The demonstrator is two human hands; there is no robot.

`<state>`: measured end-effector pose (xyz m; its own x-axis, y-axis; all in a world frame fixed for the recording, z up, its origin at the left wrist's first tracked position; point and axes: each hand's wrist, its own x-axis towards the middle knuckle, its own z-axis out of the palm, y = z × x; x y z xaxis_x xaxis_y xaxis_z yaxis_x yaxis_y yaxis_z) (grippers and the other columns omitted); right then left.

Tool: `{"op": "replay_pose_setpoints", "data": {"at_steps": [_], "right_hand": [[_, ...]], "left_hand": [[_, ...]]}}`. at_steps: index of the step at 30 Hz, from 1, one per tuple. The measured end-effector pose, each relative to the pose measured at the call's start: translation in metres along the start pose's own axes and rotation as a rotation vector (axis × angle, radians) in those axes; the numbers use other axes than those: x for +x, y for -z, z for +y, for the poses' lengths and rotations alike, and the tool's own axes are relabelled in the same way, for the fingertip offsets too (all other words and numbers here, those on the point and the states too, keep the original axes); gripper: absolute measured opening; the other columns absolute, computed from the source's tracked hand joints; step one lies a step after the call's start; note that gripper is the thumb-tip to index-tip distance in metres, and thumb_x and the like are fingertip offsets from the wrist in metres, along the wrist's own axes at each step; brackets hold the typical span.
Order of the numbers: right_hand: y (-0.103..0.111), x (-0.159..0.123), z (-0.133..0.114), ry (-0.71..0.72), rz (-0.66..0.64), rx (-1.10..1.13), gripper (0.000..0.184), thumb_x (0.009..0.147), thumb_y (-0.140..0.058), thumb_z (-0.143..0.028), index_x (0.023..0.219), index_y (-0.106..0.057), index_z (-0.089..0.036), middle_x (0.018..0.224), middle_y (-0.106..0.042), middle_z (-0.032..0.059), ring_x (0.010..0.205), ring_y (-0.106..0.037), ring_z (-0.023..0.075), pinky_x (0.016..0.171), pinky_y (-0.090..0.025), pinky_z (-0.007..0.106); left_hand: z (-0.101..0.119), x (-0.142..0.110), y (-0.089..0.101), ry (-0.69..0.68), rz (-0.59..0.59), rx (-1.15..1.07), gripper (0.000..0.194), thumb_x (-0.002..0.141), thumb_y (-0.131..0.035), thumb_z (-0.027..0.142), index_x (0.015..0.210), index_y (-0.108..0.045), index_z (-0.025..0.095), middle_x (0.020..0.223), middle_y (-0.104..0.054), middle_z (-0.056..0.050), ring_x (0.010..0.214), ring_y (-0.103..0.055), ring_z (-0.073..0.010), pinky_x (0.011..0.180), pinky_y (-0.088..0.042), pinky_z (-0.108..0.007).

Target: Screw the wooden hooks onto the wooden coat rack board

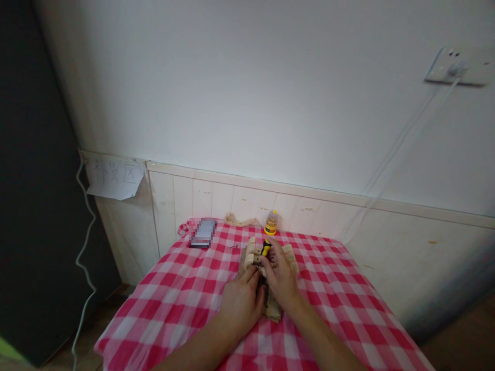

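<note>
Looks like driver work mid-step: right hand (pixel 285 281) grips the screwdriver (pixel 265 248), left hand (pixel 240 304) braces the wooden piece (pixel 250 252) on the worktop (pixel 174 288), can't tell if pinching. Next turn needs steady alignment imo.

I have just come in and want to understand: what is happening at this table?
The right hand holds a small yellow and black screwdriver over a pale wooden piece. The left hand presses on the same piece, close to the tip. A few small metal parts lie on the checked cloth, near a phone.
</note>
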<state>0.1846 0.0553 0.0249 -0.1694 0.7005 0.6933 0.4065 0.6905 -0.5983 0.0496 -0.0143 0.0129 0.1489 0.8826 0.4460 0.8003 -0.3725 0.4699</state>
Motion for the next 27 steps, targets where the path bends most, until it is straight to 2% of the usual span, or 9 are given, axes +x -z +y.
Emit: {"op": "replay_pose_setpoints", "data": {"at_steps": [10,17,27], "right_hand": [[0.0,-0.0003,-0.0007,0.016,0.002,-0.006,0.046,0.099,-0.06,-0.025,0.145,-0.058,-0.023,0.132,-0.073,0.0121,0.111,-0.075,0.0256,0.096,-0.064,0.041],[-0.0022,-0.0052,-0.0011,0.057,-0.028,-0.021,0.051,0.101,-0.051,-0.023,0.152,-0.051,-0.024,0.141,-0.068,0.0142,0.12,-0.073,0.0267,0.101,-0.062,0.045],[-0.0024,-0.0035,-0.0007,0.012,-0.029,0.033,0.05,0.1,-0.052,-0.021,0.15,-0.053,-0.024,0.14,-0.068,0.0118,0.121,-0.071,0.0258,0.103,-0.06,0.044]], "left_hand": [[-0.0025,0.0,-0.003,0.001,-0.005,-0.003,0.038,0.093,-0.05,0.018,0.129,-0.064,0.02,0.138,-0.067,-0.011,0.117,-0.071,-0.0273,0.099,-0.062,-0.044],[-0.0027,0.0003,-0.0021,-0.016,0.001,-0.021,0.04,0.095,-0.05,0.02,0.134,-0.063,0.021,0.138,-0.067,-0.01,0.119,-0.07,-0.0269,0.1,-0.062,-0.042],[-0.0029,0.0002,-0.0013,-0.011,0.001,-0.022,0.037,0.094,-0.05,0.019,0.128,-0.066,0.023,0.138,-0.067,-0.009,0.115,-0.072,-0.0271,0.097,-0.063,-0.043]]}}
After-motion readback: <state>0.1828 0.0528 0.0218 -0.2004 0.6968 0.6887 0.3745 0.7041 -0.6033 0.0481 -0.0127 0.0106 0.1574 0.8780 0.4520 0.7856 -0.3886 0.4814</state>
